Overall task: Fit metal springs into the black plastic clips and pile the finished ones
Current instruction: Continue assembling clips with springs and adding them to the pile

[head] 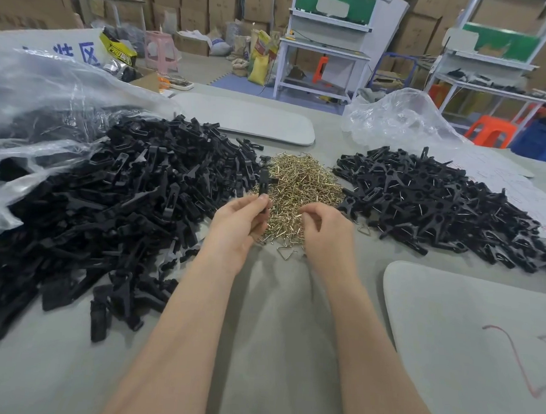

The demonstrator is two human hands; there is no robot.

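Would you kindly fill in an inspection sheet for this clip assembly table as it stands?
Surface: grey table, pale pads lying on it.
Job's things: unfinished clips piled left; springs heaped centre; finished clips piled right.
Clutter: plastic bags left and rear right; marked paper right.
Hands: left hand pinches one black clip; right hand curled over springs, hold unclear.
Cables: nothing seen.
Surroundings: cardboard boxes, white workbenches, plastic stools.

matt black plastic clips (113, 204), shiny brass-toned (metal) springs (301, 183).
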